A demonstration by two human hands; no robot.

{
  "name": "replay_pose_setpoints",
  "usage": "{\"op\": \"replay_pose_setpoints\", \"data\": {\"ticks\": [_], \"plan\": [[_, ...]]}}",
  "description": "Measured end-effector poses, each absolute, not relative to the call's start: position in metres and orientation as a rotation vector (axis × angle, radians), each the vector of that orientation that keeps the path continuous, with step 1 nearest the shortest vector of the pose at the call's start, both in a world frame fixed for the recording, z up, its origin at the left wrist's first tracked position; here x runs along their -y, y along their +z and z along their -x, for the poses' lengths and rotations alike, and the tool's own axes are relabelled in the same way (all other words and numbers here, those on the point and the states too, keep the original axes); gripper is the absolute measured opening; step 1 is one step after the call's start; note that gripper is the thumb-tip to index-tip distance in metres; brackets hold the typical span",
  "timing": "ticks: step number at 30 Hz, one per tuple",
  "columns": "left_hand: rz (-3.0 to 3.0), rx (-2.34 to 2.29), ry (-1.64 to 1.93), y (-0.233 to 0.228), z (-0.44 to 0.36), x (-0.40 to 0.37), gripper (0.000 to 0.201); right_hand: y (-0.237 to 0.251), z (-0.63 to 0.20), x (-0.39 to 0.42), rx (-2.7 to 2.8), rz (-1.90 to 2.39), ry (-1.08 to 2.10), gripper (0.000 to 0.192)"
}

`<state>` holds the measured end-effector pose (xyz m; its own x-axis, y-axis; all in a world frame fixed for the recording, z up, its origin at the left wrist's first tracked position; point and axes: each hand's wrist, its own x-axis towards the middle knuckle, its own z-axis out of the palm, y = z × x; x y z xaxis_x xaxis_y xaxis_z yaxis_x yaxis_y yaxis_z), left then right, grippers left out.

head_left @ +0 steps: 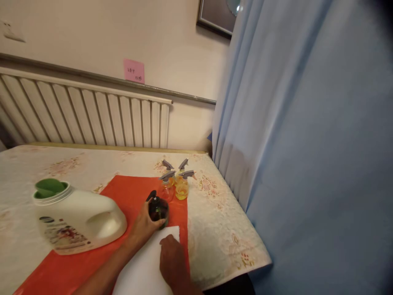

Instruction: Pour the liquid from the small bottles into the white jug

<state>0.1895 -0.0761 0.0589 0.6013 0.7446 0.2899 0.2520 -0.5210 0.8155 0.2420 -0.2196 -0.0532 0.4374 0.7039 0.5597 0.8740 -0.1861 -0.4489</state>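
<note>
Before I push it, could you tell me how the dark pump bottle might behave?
The dark pump bottle may slip, since its rounded side looks smooth and glossy. A high push on its raised pump head could probably tip it.

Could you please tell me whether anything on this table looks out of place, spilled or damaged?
Only mildly: at the left, the white jug has no cap on, and a green object sits in its mouth, where a cap might be expected. I see no spill or damage.

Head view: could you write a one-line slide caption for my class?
Left hand holding a dark pump bottle, right hand at a white sheet, four spray bottles standing just beyond.
</note>
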Motion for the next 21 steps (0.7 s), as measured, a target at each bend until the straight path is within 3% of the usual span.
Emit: {"op": "replay_pose_setpoints", "data": {"ticks": [11,21], "plan": [[-2.154,-0.690,0.795,0.024,-0.292,0.070,0.074,-0.048,-0.239,0.224,1.321,1.996,-0.284,0.025],[-2.150,-0.652,0.774,-0.007,-0.300,0.073,0.081,-0.045,-0.237,0.226,1.320,2.028,-0.213,0.029]]}}
